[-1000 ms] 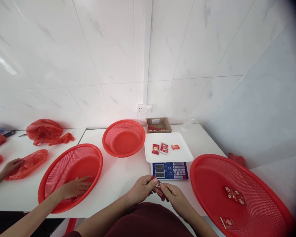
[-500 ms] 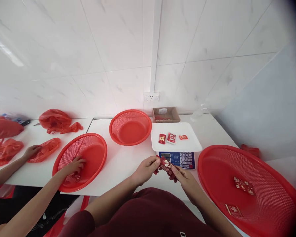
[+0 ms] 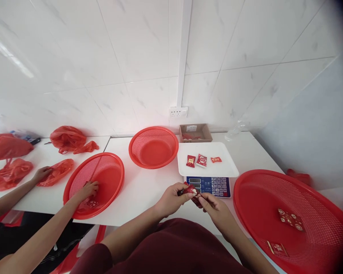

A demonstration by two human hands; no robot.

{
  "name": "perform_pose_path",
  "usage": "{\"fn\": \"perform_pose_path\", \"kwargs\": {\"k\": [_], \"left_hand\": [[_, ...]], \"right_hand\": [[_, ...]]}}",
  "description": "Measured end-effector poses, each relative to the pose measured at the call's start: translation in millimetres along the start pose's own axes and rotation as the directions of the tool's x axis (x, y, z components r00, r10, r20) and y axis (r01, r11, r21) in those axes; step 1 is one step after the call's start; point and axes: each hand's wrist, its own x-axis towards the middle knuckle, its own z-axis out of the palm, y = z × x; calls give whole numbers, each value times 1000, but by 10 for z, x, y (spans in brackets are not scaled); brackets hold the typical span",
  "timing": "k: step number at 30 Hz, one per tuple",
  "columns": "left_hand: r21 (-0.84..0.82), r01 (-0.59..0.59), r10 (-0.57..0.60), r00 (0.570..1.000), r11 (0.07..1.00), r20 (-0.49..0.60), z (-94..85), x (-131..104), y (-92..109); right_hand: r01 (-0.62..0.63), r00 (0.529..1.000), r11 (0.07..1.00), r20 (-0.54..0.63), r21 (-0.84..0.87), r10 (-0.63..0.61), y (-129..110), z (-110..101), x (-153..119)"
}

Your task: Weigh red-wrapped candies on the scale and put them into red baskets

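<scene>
In front of my body, my left hand (image 3: 173, 198) and my right hand (image 3: 216, 208) are both closed on a small red printed packet (image 3: 195, 194). The fingers cover much of it, and I cannot tell whether it is one packet or more. Just beyond is a digital scale (image 3: 207, 186) with a blue keypad and a white tray (image 3: 208, 171). On that tray lie a dark red packet (image 3: 191, 161), a red and white packet (image 3: 201, 160) and a smaller orange-red packet (image 3: 216, 159).
A large red basket (image 3: 255, 174) at right holds a few packets. Another red basket (image 3: 153, 166) and a cardboard box (image 3: 195, 140) stand at the back. A co-worker's hand (image 3: 89, 189) reaches into a third basket (image 3: 118, 182); red plastic bags (image 3: 68, 139) lie at left.
My fingers have shifted on the packet, which now looks more folded and covered. The co-worker's hand has moved slightly inside the left basket. The view has turned a little.
</scene>
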Motion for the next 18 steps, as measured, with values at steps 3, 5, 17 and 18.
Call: {"fn": "perform_pose_path", "kwargs": {"k": [3,5,17,18], "left_hand": [[0,13,-13,1000,1000,0,4,-2,-20],[6,27,-27,1000,1000,-1,8,-7,-20],[42,56,-56,998,998,-9,23,-23,24],[44,56,-56,998,997,-11,23,-26,31]], "right_hand": [[9,1000,999,19,-36,-8,34,-7,7],[9,1000,999,28,-41,-8,39,-13,6],[7,1000,1000,27,-18,-7,46,-42,-7],[5,1000,1000,28,-15,-5,43,-39,-6]]}}
